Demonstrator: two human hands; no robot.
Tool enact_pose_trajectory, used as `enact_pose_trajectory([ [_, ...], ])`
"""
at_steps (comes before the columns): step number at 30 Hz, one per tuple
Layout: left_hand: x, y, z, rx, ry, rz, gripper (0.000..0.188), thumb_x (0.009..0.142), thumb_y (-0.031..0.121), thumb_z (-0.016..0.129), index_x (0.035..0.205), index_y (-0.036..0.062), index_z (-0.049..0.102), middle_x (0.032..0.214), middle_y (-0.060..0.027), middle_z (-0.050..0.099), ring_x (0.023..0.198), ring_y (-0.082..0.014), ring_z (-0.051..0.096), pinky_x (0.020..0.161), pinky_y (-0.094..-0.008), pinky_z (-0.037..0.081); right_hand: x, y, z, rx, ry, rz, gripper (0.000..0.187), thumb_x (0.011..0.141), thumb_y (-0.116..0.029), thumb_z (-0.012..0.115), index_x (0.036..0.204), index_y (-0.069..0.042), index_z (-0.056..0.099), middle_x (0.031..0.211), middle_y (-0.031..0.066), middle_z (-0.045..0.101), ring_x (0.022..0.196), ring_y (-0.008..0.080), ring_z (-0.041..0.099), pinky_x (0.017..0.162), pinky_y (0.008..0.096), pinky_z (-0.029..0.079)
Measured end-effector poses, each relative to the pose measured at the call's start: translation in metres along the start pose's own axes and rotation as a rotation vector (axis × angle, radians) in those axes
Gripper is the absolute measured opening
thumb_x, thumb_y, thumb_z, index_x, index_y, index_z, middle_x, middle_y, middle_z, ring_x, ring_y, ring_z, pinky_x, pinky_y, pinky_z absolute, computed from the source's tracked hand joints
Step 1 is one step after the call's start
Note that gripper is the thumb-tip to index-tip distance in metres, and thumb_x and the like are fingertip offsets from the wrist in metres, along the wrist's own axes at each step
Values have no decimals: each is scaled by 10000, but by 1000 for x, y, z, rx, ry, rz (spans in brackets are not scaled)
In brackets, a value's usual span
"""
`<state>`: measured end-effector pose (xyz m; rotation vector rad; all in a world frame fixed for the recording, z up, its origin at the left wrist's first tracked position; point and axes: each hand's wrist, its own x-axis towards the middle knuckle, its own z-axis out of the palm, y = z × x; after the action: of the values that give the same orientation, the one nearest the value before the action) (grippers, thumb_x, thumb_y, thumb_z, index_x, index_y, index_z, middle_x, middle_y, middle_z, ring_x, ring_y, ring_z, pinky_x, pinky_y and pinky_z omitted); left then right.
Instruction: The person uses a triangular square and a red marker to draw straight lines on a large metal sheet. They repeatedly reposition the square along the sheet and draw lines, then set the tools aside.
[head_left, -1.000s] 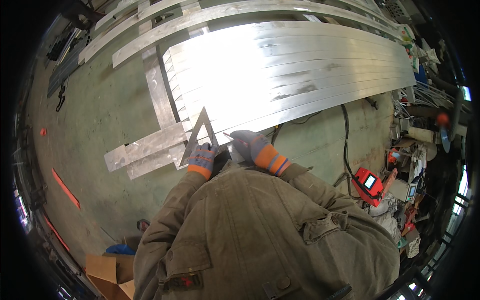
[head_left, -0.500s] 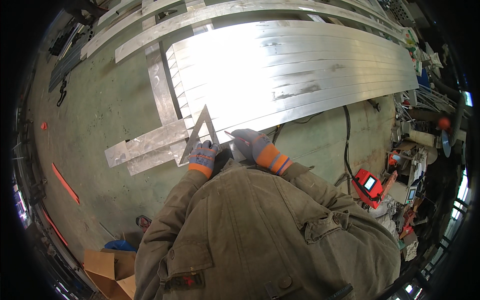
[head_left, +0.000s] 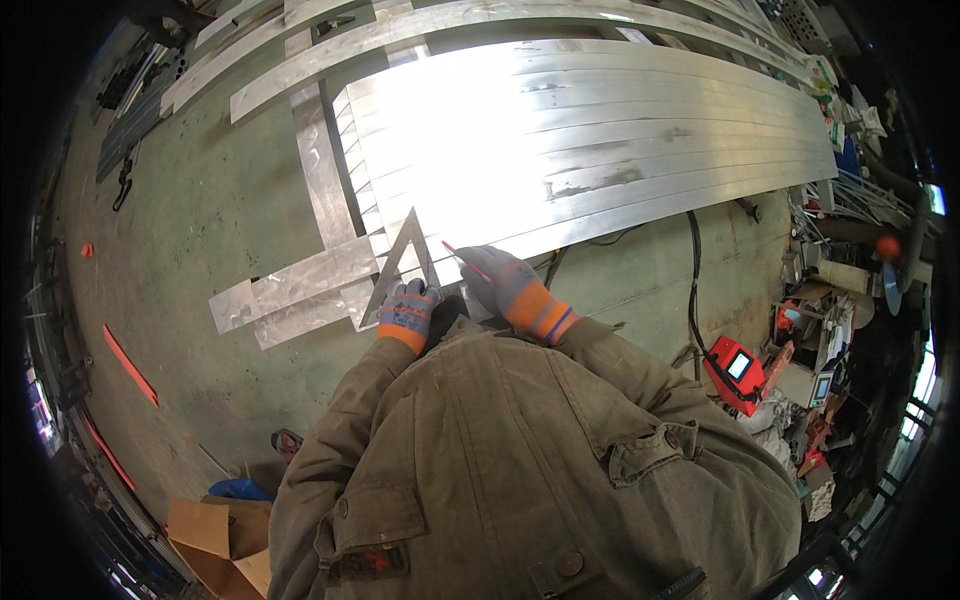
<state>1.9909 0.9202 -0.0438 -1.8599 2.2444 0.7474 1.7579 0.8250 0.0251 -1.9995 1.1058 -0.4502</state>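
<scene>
My left hand (head_left: 406, 308), in a grey and orange glove, is closed on the base of a flat metal triangle square (head_left: 393, 264). The square lies over the near left corner of a row of silvery metal bars (head_left: 660, 125) set side by side. Just right of it, my right hand (head_left: 503, 284), gloved alike, grips a thin red pencil (head_left: 452, 249). The pencil's tip points up and left, close to the square's right edge; whether it touches the metal I cannot tell. My fingertips are partly hidden.
Shorter metal pieces (head_left: 310, 281) stick out left of the square. Long bars (head_left: 330, 62) lie across the far side. A red device with a lit screen (head_left: 738, 370) and a black cable (head_left: 696, 270) sit at right. An open cardboard box (head_left: 205, 530) stands at lower left.
My right hand has shifted slightly up and left, and the pencil's tip has moved away from me along the square's edge. My left hand and the square stay nearly still.
</scene>
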Motion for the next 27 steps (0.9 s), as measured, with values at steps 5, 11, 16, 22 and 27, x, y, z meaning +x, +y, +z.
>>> enact_pose_trajectory([
  [5,-2,2,-2,25,30,5,390,972,99,645,1356,137,706,1488,-134,669,1235,-402,712,981,-492,621,27,2,17,-30,90,-134,323,1066,-173,674,1378,-89,684,1310,170,739,1126,420,720,990,495,603],
  [11,2,0,4,95,-20,-11,530,1000,87,602,1522,176,619,1726,-117,514,1284,-394,729,1034,-508,627,58,8,39,-99,0,-139,372,1064,-165,630,1425,-82,658,1410,156,699,1206,416,693,1041,508,582],
  [16,3,-2,8,82,15,16,526,1005,97,590,1527,152,606,1711,-127,524,1252,-378,742,1002,-518,623,63,11,47,-169,-3,-120,384,1065,-183,629,1435,-82,659,1420,162,692,1219,410,692,1049,506,579],
  [22,3,-3,11,107,16,25,510,993,113,618,1502,151,627,1691,-127,544,1166,-342,774,920,-505,630,67,13,51,-160,-23,-110,382,1064,-182,638,1432,-81,660,1426,165,691,1239,409,684,1066,507,570],
  [27,3,-3,13,106,47,24,487,992,124,637,1478,146,642,1676,-115,556,1118,-320,781,879,-505,635,67,13,52,-186,-14,-134,429,1042,-108,626,1469,-68,625,1426,160,690,1216,408,698,1047,481,592],
])
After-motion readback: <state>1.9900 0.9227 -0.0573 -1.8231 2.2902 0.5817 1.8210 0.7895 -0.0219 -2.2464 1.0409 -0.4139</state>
